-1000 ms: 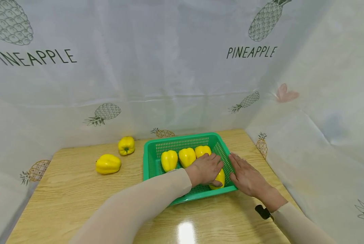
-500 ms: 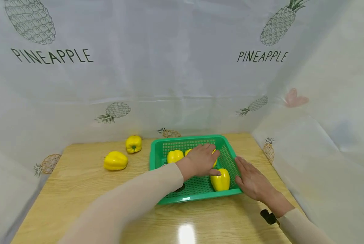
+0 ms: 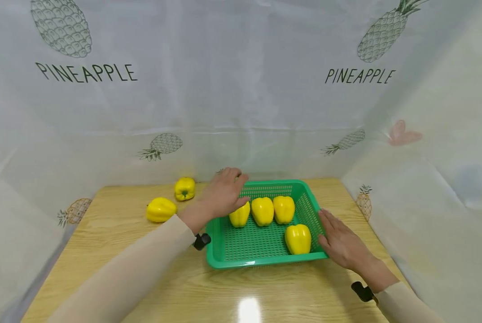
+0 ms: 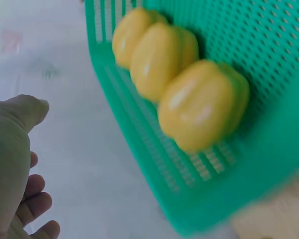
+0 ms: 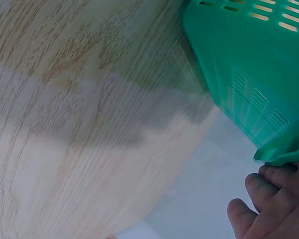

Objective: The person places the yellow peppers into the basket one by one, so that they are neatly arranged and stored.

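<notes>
A green plastic basket (image 3: 261, 262) stands on the table with several yellow bell peppers in it. Three peppers form a row toward the back, the middle one (image 3: 263, 211) among them; another pepper (image 3: 298, 239) sits near the front right corner. My left hand (image 3: 221, 195) hovers over the basket's left end, hiding part of its rim. In the left wrist view this hand (image 4: 15, 164) holds nothing, its thumb apart from the loosely bent fingers. With fairly straight fingers, my right hand (image 3: 342, 242) rests against the basket's right side, the fingertips touching the rim (image 5: 279, 154).
Left of the basket, two more yellow bell peppers lie on the wooden table (image 3: 103, 251): a nearer one (image 3: 161, 209) and a farther one (image 3: 184, 189). A pineapple-print curtain (image 3: 241, 89) hangs behind the table and along its sides.
My left hand has let go of the front right pepper and moved left over the row to the basket's left end. My right hand stays at the right rim. The view has turned slightly left.
</notes>
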Demonstrator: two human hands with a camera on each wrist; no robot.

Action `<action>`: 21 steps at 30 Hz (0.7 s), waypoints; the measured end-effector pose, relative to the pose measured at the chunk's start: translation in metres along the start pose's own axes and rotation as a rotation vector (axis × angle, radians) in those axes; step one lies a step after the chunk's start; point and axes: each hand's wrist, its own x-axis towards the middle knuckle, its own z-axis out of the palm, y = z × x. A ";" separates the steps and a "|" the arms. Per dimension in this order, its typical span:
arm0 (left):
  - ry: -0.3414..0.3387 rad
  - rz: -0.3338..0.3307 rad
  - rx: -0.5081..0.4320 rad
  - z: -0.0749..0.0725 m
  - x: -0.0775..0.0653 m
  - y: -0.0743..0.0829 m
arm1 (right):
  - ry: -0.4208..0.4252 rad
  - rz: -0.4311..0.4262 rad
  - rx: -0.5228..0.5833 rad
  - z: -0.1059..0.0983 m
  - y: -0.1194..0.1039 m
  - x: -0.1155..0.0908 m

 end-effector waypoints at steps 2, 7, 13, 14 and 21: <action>0.021 -0.046 -0.016 -0.001 -0.012 -0.015 | -0.003 0.003 0.005 0.000 0.000 0.000; 0.055 -0.163 -0.050 -0.003 -0.046 -0.053 | 0.001 0.001 0.008 0.000 0.000 0.000; 0.068 -0.283 -0.079 0.002 -0.084 -0.089 | 0.008 -0.011 0.007 0.000 -0.001 -0.001; 0.066 -0.303 -0.079 0.003 -0.090 -0.093 | 0.010 -0.013 0.008 -0.001 -0.001 0.000; 0.056 -0.376 -0.058 0.020 -0.126 -0.116 | 0.008 -0.011 0.011 -0.001 -0.002 -0.001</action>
